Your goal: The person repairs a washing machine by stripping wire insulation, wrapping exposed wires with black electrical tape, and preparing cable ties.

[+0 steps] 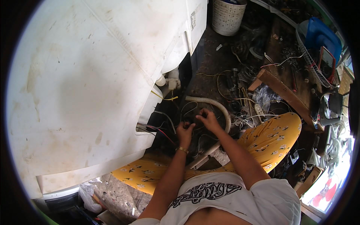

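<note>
My left hand (185, 131) is closed in a pinch just right of the lower opening in a large white appliance body (86, 82). My right hand (207, 119) is a little higher and to the right, also pinched; what either hand holds is too small and dark to make out, perhaps thin wire. Red, grey and dark wires (161, 131) come out of the opening. Above them are white plastic fittings (172, 80) and a yellow tie (168, 98). A pale ribbed hose (225, 110) curves round behind and right of my hands.
A woven-pattern bucket (228, 20) stands at the back. On the right are a wooden platform (279, 90), a blue plastic container (321, 32), a multimeter (327, 60), a power strip (258, 110) and tangled cables. My bent legs flank the work area; a plastic bag (90, 197) lies lower left.
</note>
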{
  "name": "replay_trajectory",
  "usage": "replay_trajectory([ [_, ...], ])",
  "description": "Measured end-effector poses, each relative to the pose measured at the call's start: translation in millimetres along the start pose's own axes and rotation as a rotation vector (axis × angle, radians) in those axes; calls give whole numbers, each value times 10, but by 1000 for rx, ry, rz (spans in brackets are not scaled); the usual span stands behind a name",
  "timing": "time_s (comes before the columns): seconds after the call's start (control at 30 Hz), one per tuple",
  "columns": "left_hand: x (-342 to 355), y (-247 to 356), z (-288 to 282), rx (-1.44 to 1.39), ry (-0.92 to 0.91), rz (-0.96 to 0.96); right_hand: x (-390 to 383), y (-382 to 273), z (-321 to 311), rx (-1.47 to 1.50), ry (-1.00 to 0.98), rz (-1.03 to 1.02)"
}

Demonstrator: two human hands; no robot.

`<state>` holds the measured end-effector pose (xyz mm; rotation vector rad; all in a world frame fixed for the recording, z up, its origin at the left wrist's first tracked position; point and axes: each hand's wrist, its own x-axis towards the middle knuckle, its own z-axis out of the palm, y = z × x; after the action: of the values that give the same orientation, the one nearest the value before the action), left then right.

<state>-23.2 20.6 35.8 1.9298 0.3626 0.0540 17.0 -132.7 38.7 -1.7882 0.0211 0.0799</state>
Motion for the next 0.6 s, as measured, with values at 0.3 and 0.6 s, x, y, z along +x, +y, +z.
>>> replay_trajectory([
  [0.3, 85, -191, 21, -247, -113, -7, -26, 36, 2, 125, -92, -4],
  [0.6, 111, -245, 15, -295, -134, 1, -62, -206, 39, -59, 29, -203],
])
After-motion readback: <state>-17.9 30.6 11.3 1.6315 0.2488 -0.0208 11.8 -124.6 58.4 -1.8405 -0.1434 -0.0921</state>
